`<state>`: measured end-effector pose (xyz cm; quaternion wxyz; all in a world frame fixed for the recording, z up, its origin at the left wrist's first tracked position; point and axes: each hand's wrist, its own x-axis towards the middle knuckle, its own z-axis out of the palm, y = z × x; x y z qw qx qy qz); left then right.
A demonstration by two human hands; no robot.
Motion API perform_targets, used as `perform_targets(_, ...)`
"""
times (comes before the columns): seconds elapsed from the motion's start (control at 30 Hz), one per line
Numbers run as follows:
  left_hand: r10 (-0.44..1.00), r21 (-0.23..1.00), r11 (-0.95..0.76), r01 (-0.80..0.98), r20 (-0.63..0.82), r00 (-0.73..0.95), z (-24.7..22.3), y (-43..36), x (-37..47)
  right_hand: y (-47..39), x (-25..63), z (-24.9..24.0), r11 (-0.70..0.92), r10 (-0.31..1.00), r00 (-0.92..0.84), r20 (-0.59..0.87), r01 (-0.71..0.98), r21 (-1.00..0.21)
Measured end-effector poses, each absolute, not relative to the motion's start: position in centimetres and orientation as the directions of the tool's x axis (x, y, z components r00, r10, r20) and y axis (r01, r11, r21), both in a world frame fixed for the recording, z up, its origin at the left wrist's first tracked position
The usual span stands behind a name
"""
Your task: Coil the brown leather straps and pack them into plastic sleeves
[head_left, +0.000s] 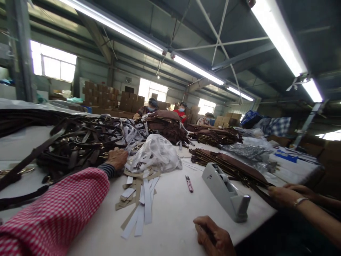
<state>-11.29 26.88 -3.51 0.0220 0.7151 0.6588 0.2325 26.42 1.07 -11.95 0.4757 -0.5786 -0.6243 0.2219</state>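
Observation:
My left hand (117, 159), at the end of a red-checked sleeve (69, 206), reaches to the edge of a heap of dark brown straps (77, 145) with gold-coloured metal fittings. Its fingers are bent round a strap by a gold fitting (105, 155); the fingertips are partly hidden. Low in the view, my right hand (214, 236) rests at the table's near side, fingers loosely curled, a gap between thumb and forefinger and nothing visible in it. Beyond it lie small pink-handled thread snips (189, 184) and a grey tape dispenser (226, 192).
White and tan strips (141, 202) and a clear plastic bag (157, 154) lie mid-table (170, 220). Brown bags or cases (229, 161) with gold edging are stacked beyond the dispenser. A co-worker's hands (286, 195) hold dark straps at right. Several people sit at the far side.

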Motion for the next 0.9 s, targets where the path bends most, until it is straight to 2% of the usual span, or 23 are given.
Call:
perform_targets(0.13,0.965,0.52,-0.105,0.848,0.261,-0.04,-1.4,25.6,-12.3,1.0,26.5,-11.6,0.238,0.936,0.118,0.331,0.48,-0.844)
perform_targets(0.23,0.969,0.668,-0.149,0.729,0.246,-0.027,0.1,22.1,-11.9,1.2,26.3,-10.6,0.203,0.953,0.121,0.278,0.427,-0.881)
perform_targets(0.33,0.962,0.777,-0.252,0.577,0.265,0.064,0.8,16.0,-9.7,1.6,24.2,-8.4,0.141,0.987,0.035,0.157,0.282,-0.949)
perform_targets(0.4,0.945,0.884,-0.306,0.355,0.237,0.224,0.8,10.9,-7.4,2.0,21.4,-6.4,0.108,0.992,-0.073,0.1,0.126,-0.986)
perform_targets(0.53,0.843,0.889,-0.409,0.204,0.282,0.458,-0.6,2.4,-3.4,3.3,15.0,-2.4,-0.042,0.954,-0.297,0.047,-0.286,-0.957)
perform_targets(0.63,0.777,0.889,-0.425,0.168,0.264,0.572,-2.3,0.0,-2.5,4.1,12.7,-0.5,-0.145,0.949,-0.314,-0.006,-0.423,-0.894)
perform_targets(0.7,0.78,0.95,-0.28,0.141,0.14,0.61,-3.2,0.6,-2.9,3.6,13.1,0.3,-0.177,0.951,-0.307,-0.038,-0.437,-0.882)
perform_targets(0.77,0.83,1.0,0.002,0.027,-0.017,0.558,-3.5,2.5,-3.4,1.9,14.6,0.7,-0.164,0.946,-0.324,-0.028,-0.401,-0.902)
perform_targets(0.8,0.857,0.988,0.14,-0.072,-0.084,0.509,-3.4,3.8,-3.6,0.7,15.7,0.8,-0.146,0.943,-0.333,-0.022,-0.352,-0.925)
perform_targets(0.83,0.882,0.951,0.247,-0.185,-0.142,0.449,-3.1,5.3,-3.6,-0.7,16.8,0.7,-0.122,0.939,-0.344,-0.023,-0.267,-0.956)
perform_targets(0.9,0.93,0.877,0.295,-0.379,-0.174,0.323,-2.0,8.6,-3.4,-3.5,19.3,-0.1,-0.05,0.939,-0.341,-0.05,0.01,-0.999)
